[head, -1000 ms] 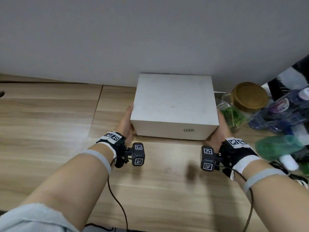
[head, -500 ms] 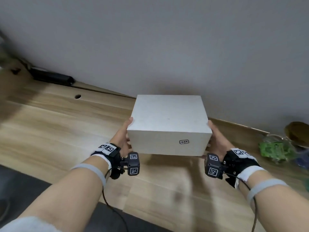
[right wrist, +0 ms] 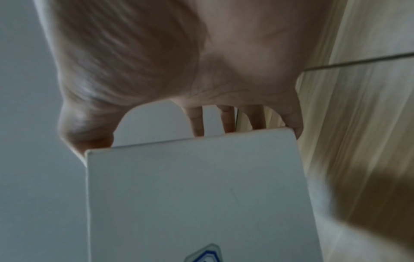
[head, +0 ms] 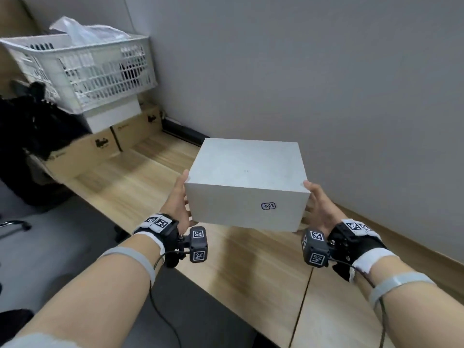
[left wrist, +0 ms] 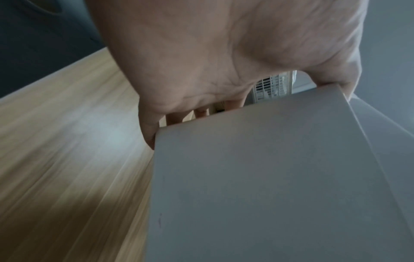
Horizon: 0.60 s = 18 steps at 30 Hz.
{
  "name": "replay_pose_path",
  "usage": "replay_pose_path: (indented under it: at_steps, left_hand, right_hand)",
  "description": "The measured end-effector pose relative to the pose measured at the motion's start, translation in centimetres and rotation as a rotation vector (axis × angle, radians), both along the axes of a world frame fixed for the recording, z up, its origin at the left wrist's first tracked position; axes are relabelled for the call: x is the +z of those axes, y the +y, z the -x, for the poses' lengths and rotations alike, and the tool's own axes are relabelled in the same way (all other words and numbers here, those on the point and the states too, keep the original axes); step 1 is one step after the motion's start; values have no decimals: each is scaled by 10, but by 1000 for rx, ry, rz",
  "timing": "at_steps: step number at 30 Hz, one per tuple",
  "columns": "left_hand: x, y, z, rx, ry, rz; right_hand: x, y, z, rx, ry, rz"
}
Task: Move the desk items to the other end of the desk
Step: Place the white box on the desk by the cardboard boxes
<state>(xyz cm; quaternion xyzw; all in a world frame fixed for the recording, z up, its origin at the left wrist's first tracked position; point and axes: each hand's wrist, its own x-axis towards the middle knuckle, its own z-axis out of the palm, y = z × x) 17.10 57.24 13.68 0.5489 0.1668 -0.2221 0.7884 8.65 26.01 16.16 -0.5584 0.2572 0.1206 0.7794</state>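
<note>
white box (head: pixel 247 182) held level above the counter (head: pixel 140 182) near its wall edge, labelled face toward the person, long axis left-right; left hand (head: pixel 179 199) and right hand (head: pixel 319 204) clasp its ends.

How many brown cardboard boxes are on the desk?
2, side by side at the desk's far end: left brown box, right brown box under the white basket stack. More may be hidden.

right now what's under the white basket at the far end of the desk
The basket sits on a white box, which rests on brown cardboard boxes. What lies beneath those is hidden.
</note>
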Motion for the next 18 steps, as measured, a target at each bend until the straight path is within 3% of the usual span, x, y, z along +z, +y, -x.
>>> replay_pose_path:
  at_steps: [4, 18]
  left_hand:
    - [-6, 49, -32, -2, -15, 74]
    - [-62, 166, -235, 126, 92, -233]
  right_hand:
    - [-14, 41, -49, -28, 18, -73]
    - [-117, 169, -270, -4, 211, -273]
